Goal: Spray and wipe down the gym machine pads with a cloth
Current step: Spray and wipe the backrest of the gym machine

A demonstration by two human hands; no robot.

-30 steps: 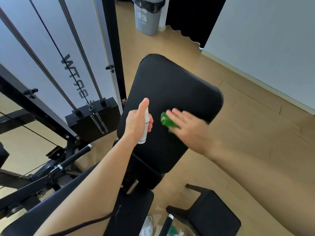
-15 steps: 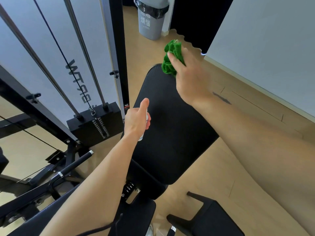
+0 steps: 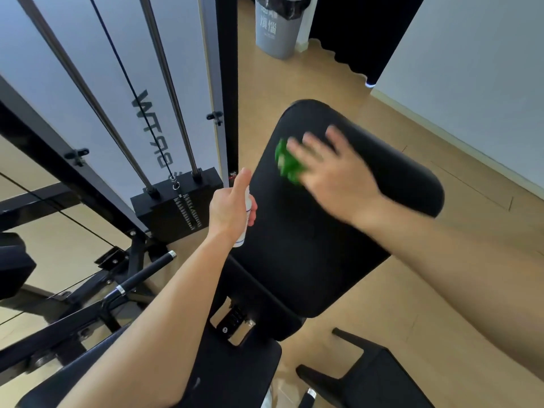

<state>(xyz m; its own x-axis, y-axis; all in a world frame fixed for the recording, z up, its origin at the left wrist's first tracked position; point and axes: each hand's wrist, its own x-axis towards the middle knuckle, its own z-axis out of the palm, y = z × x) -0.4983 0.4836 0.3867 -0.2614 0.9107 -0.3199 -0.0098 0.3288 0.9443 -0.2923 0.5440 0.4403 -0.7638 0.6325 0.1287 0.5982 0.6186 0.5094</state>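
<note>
A black back pad of the gym machine slopes away from me in the middle of the view. My right hand lies on its upper part with fingers spread, pressing a green cloth against the pad; the hand is blurred by motion. My left hand grips a small white spray bottle at the pad's left edge, thumb up on top. The bottle's nozzle is hidden by the hand.
A weight stack with guide rods and a cable stands to the left behind a black upright post. A grey bin sits on the wooden floor beyond. A black handle bar and the seat pad are below.
My right hand came down from above the pad's top edge with the green cloth and now presses it on the upper pad. My left hand with the bottle has barely moved.
</note>
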